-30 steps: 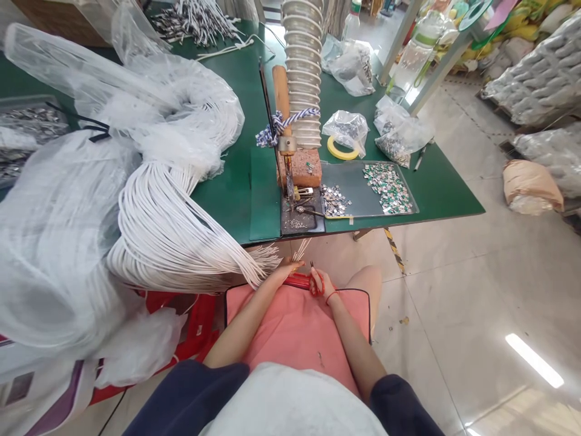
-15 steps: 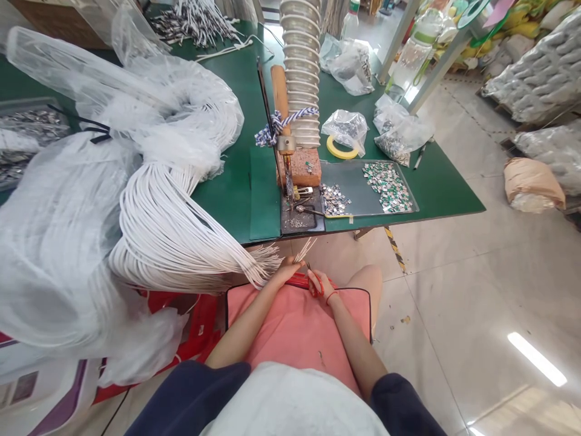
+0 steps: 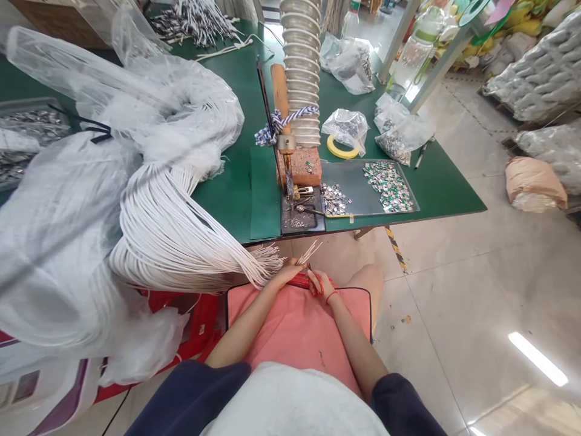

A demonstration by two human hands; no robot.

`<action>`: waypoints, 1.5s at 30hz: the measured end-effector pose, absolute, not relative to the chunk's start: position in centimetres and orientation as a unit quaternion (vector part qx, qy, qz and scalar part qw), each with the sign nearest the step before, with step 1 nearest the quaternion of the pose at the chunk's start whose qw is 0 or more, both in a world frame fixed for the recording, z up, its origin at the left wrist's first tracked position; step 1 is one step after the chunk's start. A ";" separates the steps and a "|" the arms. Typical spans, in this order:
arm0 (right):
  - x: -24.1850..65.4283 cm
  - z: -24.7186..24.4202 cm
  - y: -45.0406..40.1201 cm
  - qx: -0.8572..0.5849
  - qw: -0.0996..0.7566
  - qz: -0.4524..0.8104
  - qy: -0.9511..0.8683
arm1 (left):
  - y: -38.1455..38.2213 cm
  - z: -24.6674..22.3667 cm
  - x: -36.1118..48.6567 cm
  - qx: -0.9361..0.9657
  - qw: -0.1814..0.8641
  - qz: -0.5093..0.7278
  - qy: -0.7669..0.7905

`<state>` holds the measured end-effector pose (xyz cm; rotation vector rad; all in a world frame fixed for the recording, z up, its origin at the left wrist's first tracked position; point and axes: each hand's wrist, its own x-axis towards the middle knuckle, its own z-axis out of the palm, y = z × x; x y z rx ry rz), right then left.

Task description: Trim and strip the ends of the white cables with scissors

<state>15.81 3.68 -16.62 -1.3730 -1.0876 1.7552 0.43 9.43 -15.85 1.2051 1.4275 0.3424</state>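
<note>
- The left hand (image 3: 285,274) was closed on the cord ends (image 3: 272,260), and some thin strands stuck out past it.
- The right hand (image 3: 318,283) gripped red-handled cutters (image 3: 298,280). The hands were close together but not touching, above a pink apron (image 3: 295,339) in the person's lap.
- The bundle of white cords (image 3: 175,242) lay to the left and far side of the hands. Its long axis ran from far left down to the near right, ending at the left hand, the nearer one.
- Plastic sheeting (image 3: 59,254) lay along the bundle's left side.
- Farther off, the green tabletop (image 3: 222,206) carried a brick (image 3: 299,168), a tray of small metal parts (image 3: 363,188) and a yellow tape roll (image 3: 339,150).
</note>
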 end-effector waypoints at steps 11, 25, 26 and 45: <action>15.9 -16.1 3.7 -0.528 0.325 0.663 -0.420 | 9.2 -15.7 0.6 0.501 0.589 0.163 0.612; 16.2 -17.0 3.8 -0.543 0.319 0.642 -0.437 | 9.1 -15.0 0.6 0.470 0.606 0.184 0.615; 16.2 -17.3 3.8 -0.548 0.319 0.638 -0.437 | 9.1 -15.0 0.6 0.468 0.608 0.185 0.614; 16.5 -19.5 4.8 -0.626 0.378 0.581 -0.356 | 9.1 -16.2 0.6 0.427 0.642 0.233 0.593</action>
